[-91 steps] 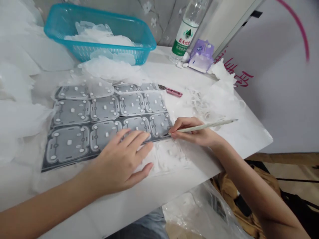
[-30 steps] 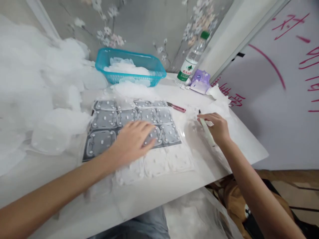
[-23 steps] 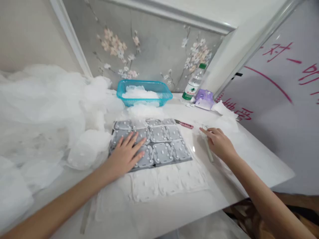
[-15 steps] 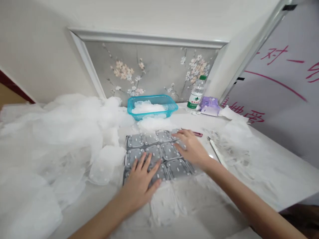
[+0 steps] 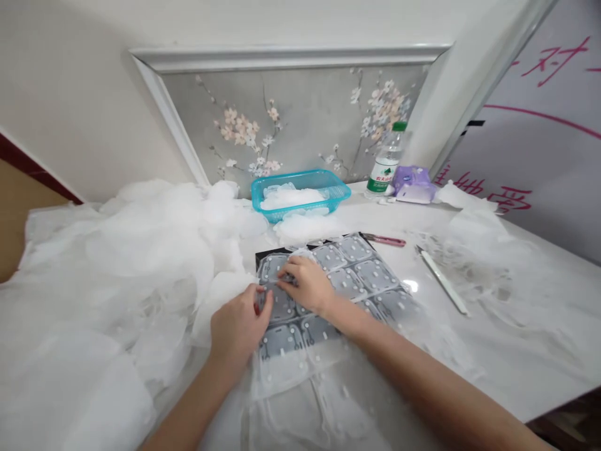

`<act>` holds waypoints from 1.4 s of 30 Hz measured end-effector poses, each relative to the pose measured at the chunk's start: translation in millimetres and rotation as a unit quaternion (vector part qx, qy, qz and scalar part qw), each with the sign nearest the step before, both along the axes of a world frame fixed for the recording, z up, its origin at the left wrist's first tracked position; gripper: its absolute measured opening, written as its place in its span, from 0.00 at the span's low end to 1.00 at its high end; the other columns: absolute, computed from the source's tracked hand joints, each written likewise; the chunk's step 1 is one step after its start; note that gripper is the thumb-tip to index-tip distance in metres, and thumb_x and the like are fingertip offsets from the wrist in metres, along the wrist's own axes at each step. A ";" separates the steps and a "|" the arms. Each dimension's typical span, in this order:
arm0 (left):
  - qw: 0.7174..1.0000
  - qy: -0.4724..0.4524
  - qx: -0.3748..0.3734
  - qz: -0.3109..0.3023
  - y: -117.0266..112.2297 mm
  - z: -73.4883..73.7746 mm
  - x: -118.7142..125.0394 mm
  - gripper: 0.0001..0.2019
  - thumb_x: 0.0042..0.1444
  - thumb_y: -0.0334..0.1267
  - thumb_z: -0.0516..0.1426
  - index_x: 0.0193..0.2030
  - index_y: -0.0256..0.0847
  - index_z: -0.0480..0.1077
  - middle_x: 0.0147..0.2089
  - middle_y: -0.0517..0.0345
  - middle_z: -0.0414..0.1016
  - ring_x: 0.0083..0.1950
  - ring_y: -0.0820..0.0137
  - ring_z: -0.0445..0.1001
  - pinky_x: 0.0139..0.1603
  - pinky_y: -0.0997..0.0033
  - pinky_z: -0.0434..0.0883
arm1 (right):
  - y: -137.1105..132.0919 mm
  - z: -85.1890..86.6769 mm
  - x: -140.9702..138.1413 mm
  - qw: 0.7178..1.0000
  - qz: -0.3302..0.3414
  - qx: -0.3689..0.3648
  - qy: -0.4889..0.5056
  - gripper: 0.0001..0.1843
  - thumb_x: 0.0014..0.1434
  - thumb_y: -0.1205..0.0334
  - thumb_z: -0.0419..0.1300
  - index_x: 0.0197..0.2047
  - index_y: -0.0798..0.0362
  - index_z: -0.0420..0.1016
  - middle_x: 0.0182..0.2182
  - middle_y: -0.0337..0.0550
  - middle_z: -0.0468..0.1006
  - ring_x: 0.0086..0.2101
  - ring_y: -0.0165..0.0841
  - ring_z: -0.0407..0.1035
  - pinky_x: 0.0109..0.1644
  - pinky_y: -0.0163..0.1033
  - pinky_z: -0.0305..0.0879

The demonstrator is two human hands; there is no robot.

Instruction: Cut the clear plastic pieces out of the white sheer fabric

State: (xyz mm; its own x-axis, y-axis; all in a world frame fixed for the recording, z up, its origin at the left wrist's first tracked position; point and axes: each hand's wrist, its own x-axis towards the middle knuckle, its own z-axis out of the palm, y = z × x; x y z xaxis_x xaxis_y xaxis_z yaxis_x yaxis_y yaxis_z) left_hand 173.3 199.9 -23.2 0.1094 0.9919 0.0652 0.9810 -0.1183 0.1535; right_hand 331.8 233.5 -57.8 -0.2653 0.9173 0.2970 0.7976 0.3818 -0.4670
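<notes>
Grey dotted panel sheet (image 5: 347, 269), white film (image 5: 291, 376) over near edge; right hand (image 5: 303, 285) pinched at panel, left hand (image 5: 239, 332) curled beside, grip unclear; bottle (image 5: 385, 169) label green, unreadable.

red handwritten 对 on a whiteboard (image 5: 526, 150)

The left hand (image 5: 239, 332) and right hand (image 5: 305, 285) work translucent film (image 5: 291, 376) over a grey dotted sheet (image 5: 370, 269) on a white table (image 5: 539, 376).

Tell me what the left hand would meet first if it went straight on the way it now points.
Probably the right hand: its fingertips lie just ahead of the left hand, above the grey studded sheet, though depth is hard to judge here.
</notes>
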 end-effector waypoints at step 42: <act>0.898 -0.426 -0.071 -0.078 -15.4 -14.7 17.2 0.15 0.61 0.44 0.49 0.27 0.40 0.64 0.26 0.63 0.62 0.28 0.73 0.62 0.30 0.76 0.60 | -1.8 23.0 49.8 0.860 -0.161 0.096 0.475 0.08 0.59 0.59 0.54 0.33 0.54 0.69 0.28 0.38 0.72 0.31 0.28 0.67 0.37 0.35 0.64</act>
